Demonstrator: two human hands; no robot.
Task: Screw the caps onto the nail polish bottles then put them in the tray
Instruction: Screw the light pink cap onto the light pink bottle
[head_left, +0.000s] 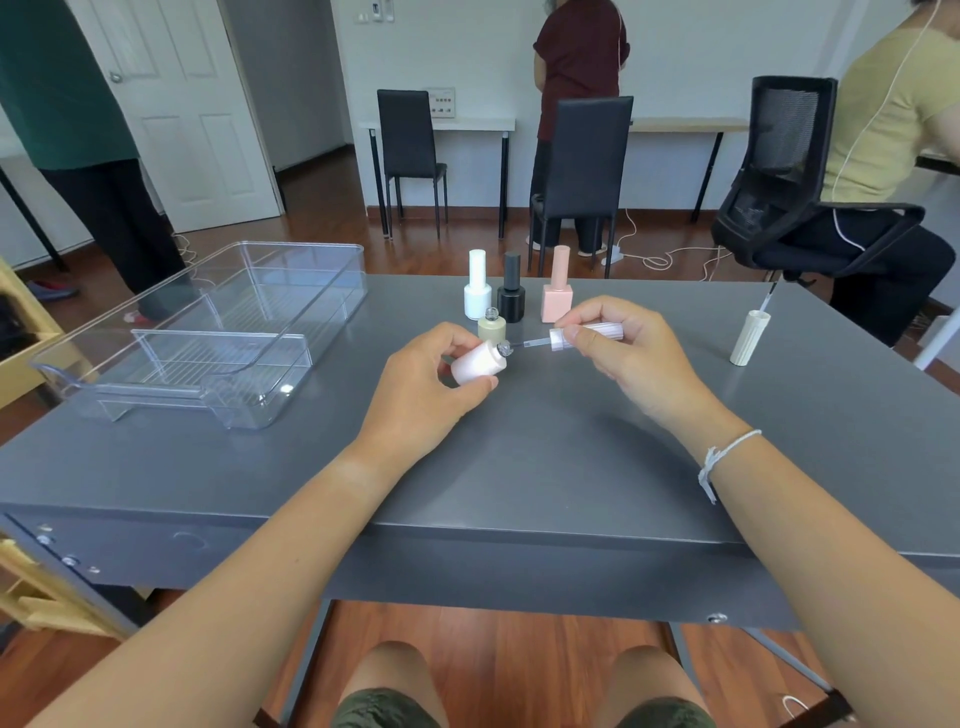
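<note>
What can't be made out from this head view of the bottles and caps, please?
- Brush tip: too small to tell whether it has entered the pale pink bottle, which the left hand holds.
- Ribbed pink cap: mostly covered by the right hand.
- Olive bottle: base hidden behind the left hand's fingers.

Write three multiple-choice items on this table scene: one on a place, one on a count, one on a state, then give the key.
1. Where does the clear tray sit on the table?
A. wearer's left
B. wearer's right
C. under the hands

2. How many capped bottles stand in the back row?
A. one
B. three
C. five

3. What state is the pale pink bottle in the left hand?
A. capped
B. lying in the tray
C. open, brush tip at its neck

Key: 1 A, the tray lies left of both hands. 2 B, white, black and peach. 3 C, the right hand holds the brush cap at the bottle's threaded neck.
</note>
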